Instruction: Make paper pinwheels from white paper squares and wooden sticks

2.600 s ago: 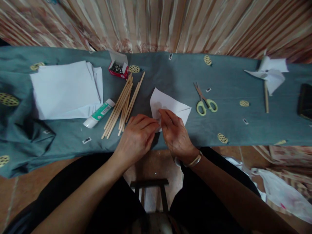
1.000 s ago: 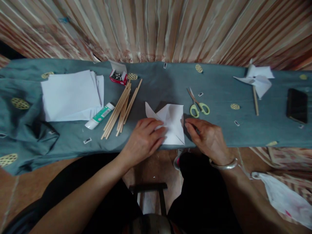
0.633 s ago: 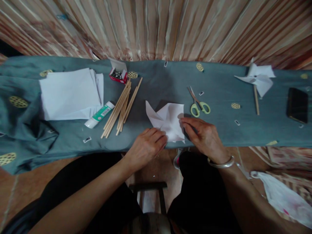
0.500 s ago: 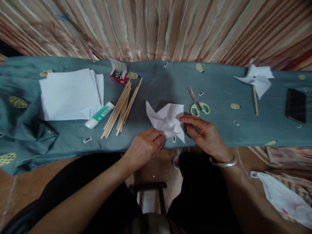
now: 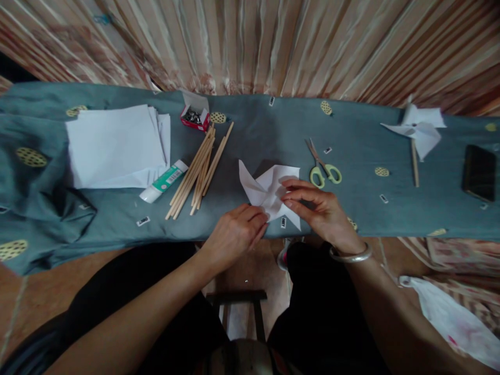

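- My left hand (image 5: 234,235) sits at the near edge of the counter (image 5: 265,135), fingers curled down, with the fingertips pressing the near left part of the folded white paper (image 5: 262,191).
- My right hand (image 5: 321,211), a silver bangle (image 5: 350,255) on its wrist, comes in from the right; thumb and forefinger pinch a flap of that paper near its middle.
- The paper lies near the middle of the counter on the grey-green cloth (image 5: 47,208), close to the near edge, its pointed flaps standing out to the left and to the near right.
- A small white tag lies on the cloth just under the paper's near point; I cannot read it.
- Left of the paper lies a bundle of wooden sticks (image 5: 199,169), running diagonally from near left to far right.
- A white and green glue tube (image 5: 164,181) lies just beside the sticks on their left.
- Further left, a stack of white sheets (image 5: 115,146) lies flat, touching the tube's far end.
- Right of the paper, green-handled scissors (image 5: 325,169) lie with the blades pointing far left.
- Beyond the sticks, a small red box (image 5: 194,113) stands with its lid up and metal bits inside.
- Far right, a finished paper pinwheel (image 5: 417,133) on a stick lies flat, and a black phone (image 5: 479,172) rests near the right edge.
- Behind the counter hangs a striped curtain (image 5: 273,47).
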Action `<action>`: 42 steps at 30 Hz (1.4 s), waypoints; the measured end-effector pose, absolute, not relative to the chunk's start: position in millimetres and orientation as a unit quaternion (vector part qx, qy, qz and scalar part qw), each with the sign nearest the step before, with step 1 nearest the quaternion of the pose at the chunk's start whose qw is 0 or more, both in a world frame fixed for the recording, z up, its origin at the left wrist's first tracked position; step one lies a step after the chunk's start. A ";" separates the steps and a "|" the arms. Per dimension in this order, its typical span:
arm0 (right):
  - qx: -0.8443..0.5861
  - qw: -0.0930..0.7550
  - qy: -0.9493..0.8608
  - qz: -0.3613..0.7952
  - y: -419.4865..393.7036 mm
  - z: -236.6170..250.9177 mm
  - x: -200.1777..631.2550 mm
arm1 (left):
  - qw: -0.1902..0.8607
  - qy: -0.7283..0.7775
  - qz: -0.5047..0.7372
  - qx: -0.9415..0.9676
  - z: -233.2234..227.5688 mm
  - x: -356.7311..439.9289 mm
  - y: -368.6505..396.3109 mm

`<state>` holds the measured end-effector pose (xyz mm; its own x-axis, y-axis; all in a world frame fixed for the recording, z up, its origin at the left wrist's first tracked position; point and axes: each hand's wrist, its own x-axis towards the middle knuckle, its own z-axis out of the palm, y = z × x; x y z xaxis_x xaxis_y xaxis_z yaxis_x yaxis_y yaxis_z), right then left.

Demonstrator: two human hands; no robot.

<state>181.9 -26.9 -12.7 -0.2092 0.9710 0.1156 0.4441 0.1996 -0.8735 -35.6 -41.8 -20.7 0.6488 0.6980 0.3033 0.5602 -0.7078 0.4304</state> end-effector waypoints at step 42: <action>-0.575 0.259 -0.757 0.170 -27.8 -16.6 152.6 | 0.158 0.340 0.205 0.904 -23.2 -36.1 -50.5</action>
<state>152.6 -27.8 -16.6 -0.2047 0.9589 0.1963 0.7830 0.2808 -0.5551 -36.1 -50.5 -23.2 0.6856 0.6788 0.2629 0.5495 -0.7195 0.4247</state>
